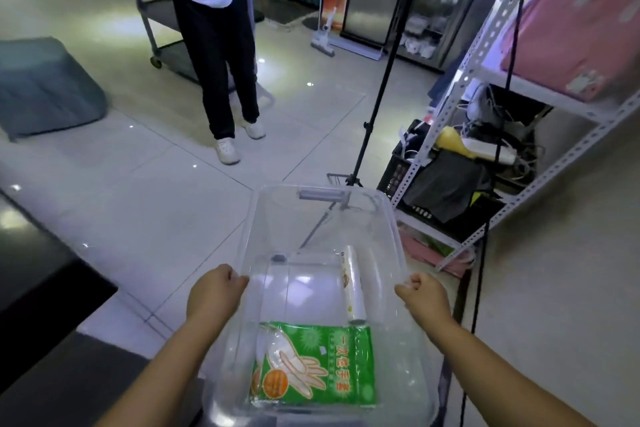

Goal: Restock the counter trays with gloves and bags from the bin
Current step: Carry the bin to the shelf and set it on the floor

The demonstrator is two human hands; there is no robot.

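Fingers [232, 277] of left hand [214, 293] and right hand [425, 295] grip the clear plastic bin [398, 239]; green glove pack [313, 366] and white bag roll [352, 284] seemingly not yet delivered.

Clear glossy plastic bin [391, 236], shiny film glove packet [315, 364], glossy smooth floor tiles [145, 191]

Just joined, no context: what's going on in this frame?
A person holds a clear plastic bin off the floor, the left hand gripping one long rim and the right hand gripping the other. Inside lie a green pack of disposable gloves and a roll of plastic bags. No trays are in view. Another person stands ahead on the tiled floor, and a metal shelf rack is to the right.
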